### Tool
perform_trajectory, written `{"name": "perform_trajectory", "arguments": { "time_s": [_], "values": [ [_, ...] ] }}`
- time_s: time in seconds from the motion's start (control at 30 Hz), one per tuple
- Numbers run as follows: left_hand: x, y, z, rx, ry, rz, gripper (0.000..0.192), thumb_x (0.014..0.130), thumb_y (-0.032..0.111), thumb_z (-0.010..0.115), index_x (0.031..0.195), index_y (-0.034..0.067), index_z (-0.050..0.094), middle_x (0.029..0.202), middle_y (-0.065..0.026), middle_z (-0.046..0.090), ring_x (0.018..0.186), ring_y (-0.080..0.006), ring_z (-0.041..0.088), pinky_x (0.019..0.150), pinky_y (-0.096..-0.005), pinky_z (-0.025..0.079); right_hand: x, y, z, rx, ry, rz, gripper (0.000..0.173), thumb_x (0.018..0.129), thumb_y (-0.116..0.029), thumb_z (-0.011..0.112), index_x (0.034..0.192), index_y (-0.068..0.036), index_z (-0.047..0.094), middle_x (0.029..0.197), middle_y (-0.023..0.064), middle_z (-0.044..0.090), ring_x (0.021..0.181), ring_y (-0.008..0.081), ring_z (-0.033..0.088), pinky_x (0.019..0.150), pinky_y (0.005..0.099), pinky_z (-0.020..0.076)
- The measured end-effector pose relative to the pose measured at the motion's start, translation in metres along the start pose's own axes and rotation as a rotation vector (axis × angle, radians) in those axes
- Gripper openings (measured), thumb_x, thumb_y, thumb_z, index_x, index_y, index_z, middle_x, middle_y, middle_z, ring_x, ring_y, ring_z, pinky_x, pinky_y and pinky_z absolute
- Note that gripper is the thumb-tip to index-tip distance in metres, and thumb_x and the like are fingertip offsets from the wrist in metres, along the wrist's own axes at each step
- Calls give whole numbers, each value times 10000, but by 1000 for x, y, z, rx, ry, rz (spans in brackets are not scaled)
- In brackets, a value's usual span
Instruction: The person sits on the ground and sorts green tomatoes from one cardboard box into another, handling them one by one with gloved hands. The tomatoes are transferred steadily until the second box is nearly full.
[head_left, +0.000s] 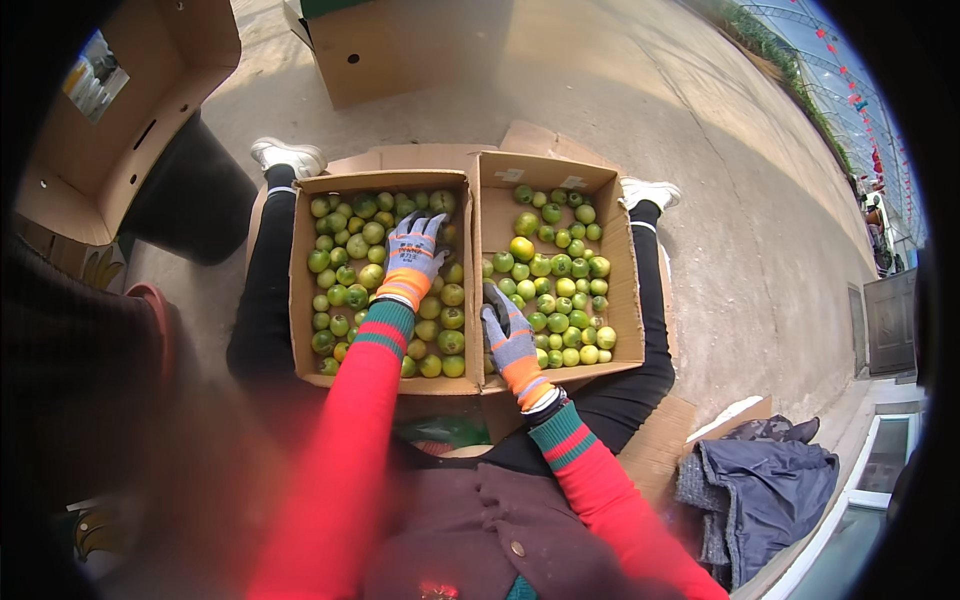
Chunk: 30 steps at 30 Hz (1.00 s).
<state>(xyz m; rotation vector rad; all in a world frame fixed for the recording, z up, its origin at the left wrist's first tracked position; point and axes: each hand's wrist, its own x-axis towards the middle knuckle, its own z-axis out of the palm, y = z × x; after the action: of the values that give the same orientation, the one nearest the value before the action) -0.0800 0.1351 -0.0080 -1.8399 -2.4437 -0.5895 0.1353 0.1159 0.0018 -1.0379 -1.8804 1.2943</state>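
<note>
Two open cardboard boxes stand side by side between the legs. My left hand (415, 251), in a grey and orange work glove, reaches palm down into the left box (386, 180), over green tomatoes (357, 246). Its fingers are spread; whatever is under the palm is hidden. At the inner wall of the right box (551, 172) is my right hand (511, 330), gloved alike. Its dark palm side shows between thumb and fingers, with nothing seen in the grasp. Beside it lie more green tomatoes (557, 322), some turning yellow, such as the one (522, 248) near the middle.
Flattened cardboard (420, 157) lies under the boxes on the concrete floor (720, 247). Beyond stands a larger carton (405, 56). At left, an empty carton (142, 127) rests by a black bin (195, 199). A folded dark jacket (765, 502) lies at lower right.
</note>
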Motion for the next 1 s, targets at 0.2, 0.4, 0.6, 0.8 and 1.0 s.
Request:
{"name": "perform_trajectory", "arguments": {
  "time_s": [0.2, 0.4, 0.6, 0.8, 1.0],
  "values": [
    [-28, -28, -3, -90, 157, 57, 636, 655, 104, 743, 1238, 216, 514, 1207, -104, 513, 1167, -340, 448, 999, -440, 389, 0, -4, 1, -9, 2, -12, 385, 937, -123, 530, 1288, 30, 503, 1222, 144, 598, 1109, 185, 558, 974, 295, 412],
    [-52, -47, 11, -1017, 490, -200, 552, 728, -26, 728, 1224, 57, 502, 1129, -100, 572, 1026, -216, 563, 901, -343, 475, -1, -14, 9, -10, 193, -182, 477, 847, -230, 657, 1280, -68, 539, 1237, 164, 568, 1105, 336, 547, 956, 405, 422],
    [-126, 31, -78, -1661, -439, -306, 411, 890, 147, 616, 1277, 85, 494, 1042, -18, 589, 826, -80, 555, 678, -210, 468, -14, -62, -11, -446, -126, -635, 573, 733, -280, 714, 1267, -138, 561, 1207, 134, 542, 1096, 328, 510, 951, 441, 381],
    [-131, 42, -91, -1693, -615, -478, 421, 913, 226, 592, 1300, 98, 487, 874, 51, 586, 543, 1, 374, 468, -159, 278, -12, -57, -13, -345, -164, -580, 453, 806, -228, 668, 1230, -98, 576, 1110, 96, 592, 1033, 256, 554, 900, 375, 418],
    [-136, 44, -67, -1953, -623, -393, 555, 934, 242, 586, 1408, 69, 353, 1291, -94, 515, 1184, -185, 509, 929, -310, 460, 13, 0, -4, 856, 236, 281, 353, 986, -202, 485, 1292, -27, 504, 1209, 87, 561, 1096, 151, 538, 949, 326, 455]
  ]
}}
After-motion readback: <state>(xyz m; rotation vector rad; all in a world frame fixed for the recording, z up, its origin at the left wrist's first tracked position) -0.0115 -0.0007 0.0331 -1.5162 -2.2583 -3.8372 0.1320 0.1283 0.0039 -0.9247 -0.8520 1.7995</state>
